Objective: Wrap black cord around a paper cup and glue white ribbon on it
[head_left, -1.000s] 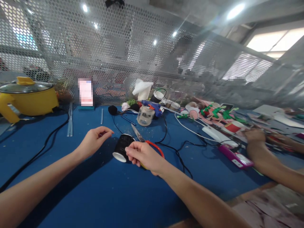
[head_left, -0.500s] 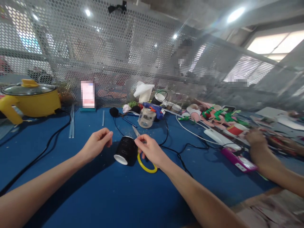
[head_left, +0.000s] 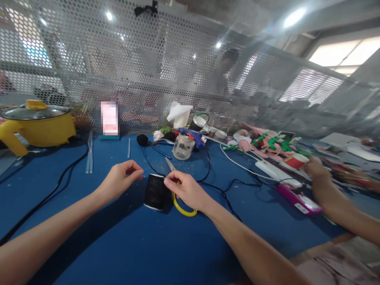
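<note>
Nearest on my feed, a spool of black cord (head_left: pixel 155 192) sat on the blue table (head_left: pixel 133 245) between both hands. The right hand (head_left: pixel 187 190) had thumb and finger nearly together at its upper edge; I couldn't tell whether they pinched anything. The left hand (head_left: pixel 121 176), just beside, showed a narrow gap between thumb and finger. Scissors (head_left: pixel 180 210) lay partly beneath the right hand. I judged the work midway: cord already covered the spool, while a loose strand (head_left: pixel 145 155) toward the black ball (head_left: pixel 142 140) behind seemed uncut. Half a second earlier the spool's white end had faced me; now only thin rims showed. The clear jar (head_left: pixel 181 149), farther back, hadn't moved.
</note>
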Tool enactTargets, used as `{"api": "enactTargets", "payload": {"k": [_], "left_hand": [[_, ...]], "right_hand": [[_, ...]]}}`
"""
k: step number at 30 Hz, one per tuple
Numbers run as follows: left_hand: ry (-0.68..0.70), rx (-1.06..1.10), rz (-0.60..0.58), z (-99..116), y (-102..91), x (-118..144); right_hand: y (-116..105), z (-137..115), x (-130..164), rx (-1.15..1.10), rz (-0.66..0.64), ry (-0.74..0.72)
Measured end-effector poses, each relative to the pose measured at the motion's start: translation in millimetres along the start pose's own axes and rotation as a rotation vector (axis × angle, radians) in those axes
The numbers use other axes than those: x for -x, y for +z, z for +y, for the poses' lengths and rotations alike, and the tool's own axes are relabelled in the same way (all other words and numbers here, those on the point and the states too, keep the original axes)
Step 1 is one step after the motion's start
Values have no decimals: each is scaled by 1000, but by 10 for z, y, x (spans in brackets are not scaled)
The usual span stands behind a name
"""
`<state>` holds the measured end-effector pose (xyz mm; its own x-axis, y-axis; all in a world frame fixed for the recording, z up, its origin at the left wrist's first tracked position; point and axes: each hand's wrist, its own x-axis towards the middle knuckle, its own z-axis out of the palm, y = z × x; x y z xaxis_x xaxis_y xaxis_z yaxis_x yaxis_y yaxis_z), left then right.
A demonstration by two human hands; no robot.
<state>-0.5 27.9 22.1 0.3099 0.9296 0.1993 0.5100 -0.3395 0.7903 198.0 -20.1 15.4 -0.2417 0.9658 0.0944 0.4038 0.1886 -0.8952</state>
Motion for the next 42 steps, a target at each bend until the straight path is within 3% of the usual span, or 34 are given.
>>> {"api": "enactTargets", "payload": {"k": [14, 21, 23, 27, 30, 37, 42], "left_hand": [[87, 114, 26, 16, 35, 10], [-21, -51, -4, 26, 7, 11], [52, -86, 6, 18, -3, 13], [279, 4, -140, 52, -12, 57], [284, 16, -287, 127, 7, 103], [228, 15, -378, 221, 103, 177], [180, 34, -375, 261, 151, 238]], "right_hand": [[-28, -29, 31, 151, 37, -158], [-35, -55, 44, 137, 23, -154], [-42, -58, 42, 138, 15, -158], [-57, -53, 40, 146, 1, -192], [-64, -42, 48, 154, -16, -227], [15, -1, 26, 55, 49, -301], [79, -59, -3, -91, 81, -189]]}}
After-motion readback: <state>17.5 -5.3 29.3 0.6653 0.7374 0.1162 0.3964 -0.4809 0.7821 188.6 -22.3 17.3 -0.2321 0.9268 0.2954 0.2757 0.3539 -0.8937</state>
